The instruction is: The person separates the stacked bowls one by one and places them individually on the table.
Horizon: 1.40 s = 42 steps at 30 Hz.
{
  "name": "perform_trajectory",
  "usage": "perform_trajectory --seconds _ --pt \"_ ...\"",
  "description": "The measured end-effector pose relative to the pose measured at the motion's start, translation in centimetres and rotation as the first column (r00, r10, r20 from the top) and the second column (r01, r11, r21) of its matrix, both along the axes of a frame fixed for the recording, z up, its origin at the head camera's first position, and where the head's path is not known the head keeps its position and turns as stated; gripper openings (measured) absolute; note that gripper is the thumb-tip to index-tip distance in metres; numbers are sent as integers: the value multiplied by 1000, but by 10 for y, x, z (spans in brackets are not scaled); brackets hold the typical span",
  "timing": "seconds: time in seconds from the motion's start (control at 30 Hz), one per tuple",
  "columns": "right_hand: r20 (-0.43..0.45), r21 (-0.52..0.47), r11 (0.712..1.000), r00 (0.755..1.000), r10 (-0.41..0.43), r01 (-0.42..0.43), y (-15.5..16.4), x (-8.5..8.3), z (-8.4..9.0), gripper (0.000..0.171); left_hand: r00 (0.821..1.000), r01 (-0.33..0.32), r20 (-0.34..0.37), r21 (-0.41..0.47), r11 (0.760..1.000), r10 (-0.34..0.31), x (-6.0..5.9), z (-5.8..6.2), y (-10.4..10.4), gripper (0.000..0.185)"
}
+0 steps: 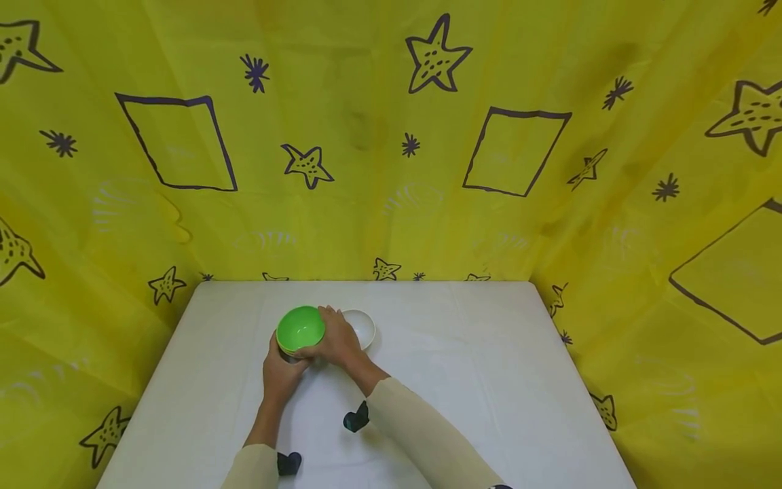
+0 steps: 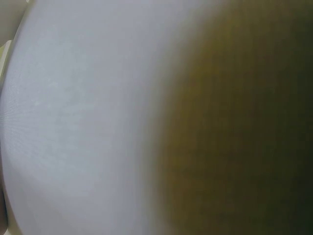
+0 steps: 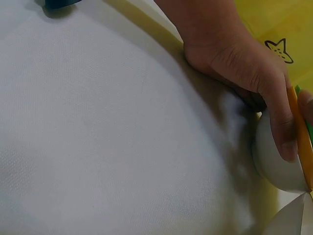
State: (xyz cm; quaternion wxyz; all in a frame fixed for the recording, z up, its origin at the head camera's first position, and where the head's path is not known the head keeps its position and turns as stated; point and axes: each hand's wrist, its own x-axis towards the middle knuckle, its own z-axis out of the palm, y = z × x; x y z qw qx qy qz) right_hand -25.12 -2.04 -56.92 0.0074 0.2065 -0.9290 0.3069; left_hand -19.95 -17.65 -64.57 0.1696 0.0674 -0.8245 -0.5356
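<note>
A stack of bowls is held between both hands over the white table: a green bowl [image 1: 301, 328] on top, an orange-yellow bowl [image 3: 304, 147] inside a white bowl [image 3: 276, 156] below. My left hand [image 1: 284, 373] grips the stack from its near left side, its thumb lying along the white bowl's outer wall in the right wrist view. From the right, my right hand [image 1: 337, 341] grips the stack by the green bowl's rim, thumb across the front. Partly behind that hand is another white bowl [image 1: 365, 326]. The left wrist view shows neither hand's grip.
The white table [image 1: 464, 394] ends at yellow curtains [image 1: 366, 224] on its far and side edges. Dark wrist devices are worn at the left sleeve [image 1: 290, 464] and right sleeve [image 1: 356, 418]. A blurred brownish shape [image 2: 239, 127] fills much of the left wrist view.
</note>
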Motion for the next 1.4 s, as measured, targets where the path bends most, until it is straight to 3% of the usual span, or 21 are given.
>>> perform_trajectory --seconds 0.27,1.07,1.4 --pt "8 -15 1000 1000 -7 7 2 0 -1 103 1000 -3 -20 -4 1000 3 -2 -1 0 95" --pt "17 -102 995 1000 -13 15 4 2 2 106 1000 -13 12 -10 1000 13 0 2 1 97" --pt "-22 -107 994 1000 -18 16 3 2 2 104 1000 -16 10 -16 1000 16 -1 -1 0 98"
